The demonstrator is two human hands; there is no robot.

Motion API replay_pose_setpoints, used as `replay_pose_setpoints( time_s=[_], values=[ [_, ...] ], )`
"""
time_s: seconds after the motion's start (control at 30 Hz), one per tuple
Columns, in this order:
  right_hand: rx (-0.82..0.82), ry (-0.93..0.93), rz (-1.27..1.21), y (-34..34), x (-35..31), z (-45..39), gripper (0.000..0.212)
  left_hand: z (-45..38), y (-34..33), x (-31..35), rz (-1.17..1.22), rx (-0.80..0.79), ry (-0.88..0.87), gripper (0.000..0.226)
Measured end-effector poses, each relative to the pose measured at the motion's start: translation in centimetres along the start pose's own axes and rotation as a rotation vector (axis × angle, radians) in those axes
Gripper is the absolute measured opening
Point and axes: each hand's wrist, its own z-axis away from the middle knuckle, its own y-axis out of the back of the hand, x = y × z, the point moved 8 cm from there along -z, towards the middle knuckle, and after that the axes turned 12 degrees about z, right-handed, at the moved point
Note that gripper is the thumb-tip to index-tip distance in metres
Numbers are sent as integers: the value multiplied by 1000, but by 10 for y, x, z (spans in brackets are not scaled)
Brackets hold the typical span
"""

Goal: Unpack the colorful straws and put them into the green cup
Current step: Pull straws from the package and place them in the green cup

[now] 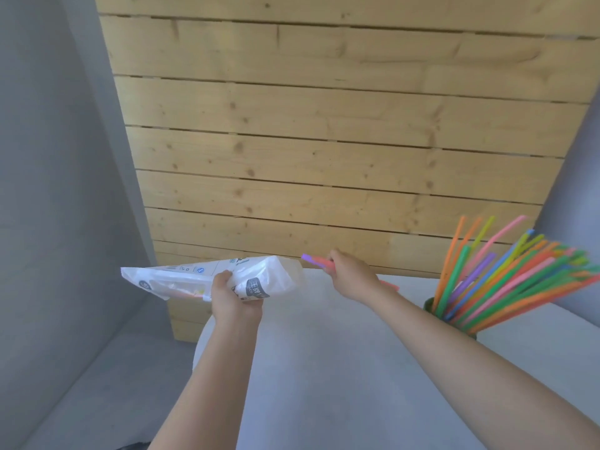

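Head view: straws part unpacked, white table point(324, 368).
Left hand point(233, 297) clenched on bag point(207, 277), held above table. Right hand point(352, 277) grasps a few straws point(316, 260) just beside bag mouth. Green cup point(430, 305) at right, full of fanned straws.

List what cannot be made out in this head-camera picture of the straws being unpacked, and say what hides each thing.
- Green cup: mostly hidden by the straws in the cup and the right forearm.
- Straw tips at far right: motion-blurred, cut by the frame edge.
- Straws in the right hand: count unclear, fingers cover them.
- Plastic bag in the left hand: remaining contents unclear; print too small.
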Motion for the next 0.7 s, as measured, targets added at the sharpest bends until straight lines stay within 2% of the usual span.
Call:
replay_pose_setpoints(
  time_s=[0.1, 0.23, 0.3, 0.43, 0.5, 0.7],
  values=[
    [-71, -28, 67, 23, 12, 14, 17, 15, -3, -8, 10, -31, 35, 9],
    [-124, -46, 33, 54, 26, 38, 20, 35, -8, -24, 28, -72, 95, 5],
    [-130, -55, -35, 71, 29, 50, 26, 44, -11, -33, 25, -100, 125, 5],
    [-133, -138, -258, 101, 40, 76, 19, 58, -15, -49, 48, -139, 169, 8],
    [-68, -205, -436, 111, 49, 84, 17, 62, -17, -53, 44, -155, 177, 6],
    [340, -467, -971, 129, 94, 106, 33, 72, -16, -72, 10, -175, 225, 7]
  ],
)
